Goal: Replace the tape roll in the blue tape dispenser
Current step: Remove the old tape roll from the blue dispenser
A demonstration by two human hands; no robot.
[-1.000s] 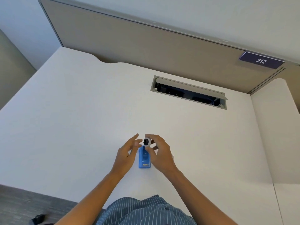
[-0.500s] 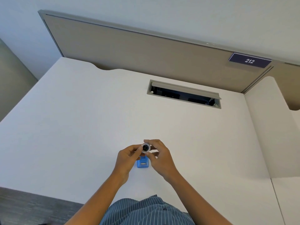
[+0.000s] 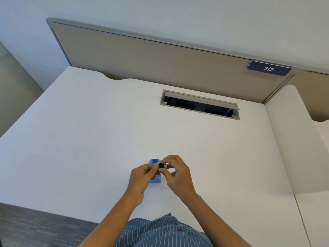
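A small tape roll point(image 3: 161, 165) with a whitish rim and a black core is pinched between both hands, just above the desk. My left hand point(image 3: 142, 177) grips it from the left with thumb and fingertips. My right hand point(image 3: 176, 173) holds it from the right and above. Under the hands the blue tape dispenser point(image 3: 154, 162) rests on the white desk point(image 3: 89, 131); only its far end and near end show, the middle is hidden by my fingers.
A grey cable hatch point(image 3: 199, 104) lies open in the desk toward the back. A beige partition point(image 3: 160, 59) with a "212" sign point(image 3: 268, 68) closes off the far side. A white divider point(image 3: 288, 139) stands on the right. The desk's near edge is close to my body.
My left hand has closed onto the tape roll, which my right hand held alone a second ago. The dispenser now shows beyond the hands as well.
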